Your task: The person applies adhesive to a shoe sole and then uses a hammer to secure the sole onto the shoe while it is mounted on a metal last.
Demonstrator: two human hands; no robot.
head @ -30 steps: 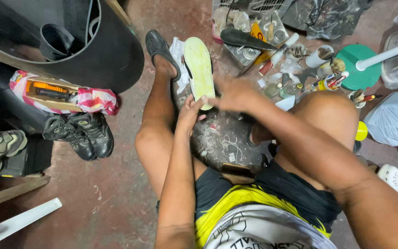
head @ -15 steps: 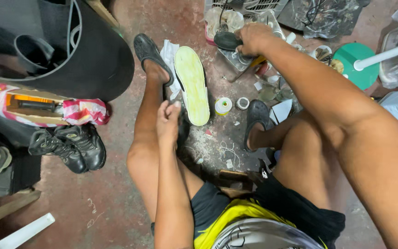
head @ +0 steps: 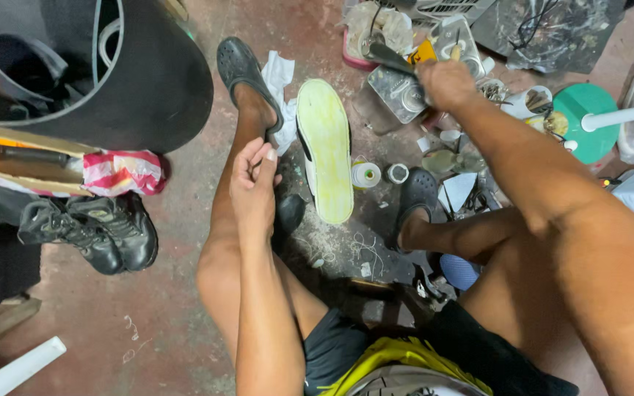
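View: looking down from the head at a seated person's bare legs and arms over a reddish concrete floor.
Shoe: a shoe (head: 324,147) lies sole-up on the floor between the two feet, its pale yellow-green sole facing the camera.
Shoe axis: its long axis runs almost straight up and down the picture, away from the body; the far end tips slightly left. Which end is toe or heel, I cannot tell.
Left hand: the left hand (head: 253,189) rests on the left shin just beside the shoe's near end, fingers loosely curled and holding nothing.
Right hand: the right hand (head: 445,82) reaches far forward, fist clamped around the handle of a dark tool (head: 390,56) above a metal tin (head: 399,92).
Feet: both wear dark clogs; the left clog (head: 242,70) points away, the right clog (head: 416,196) sits just right of the shoe.
Near the shoe: a thread spool (head: 365,174) and a small tape ring (head: 398,173) stand beside its right edge; a white rag (head: 280,81) lies at its left.
Left side: a pair of black lace-up shoes (head: 93,231) sits well apart, below a large black tub (head: 155,81).
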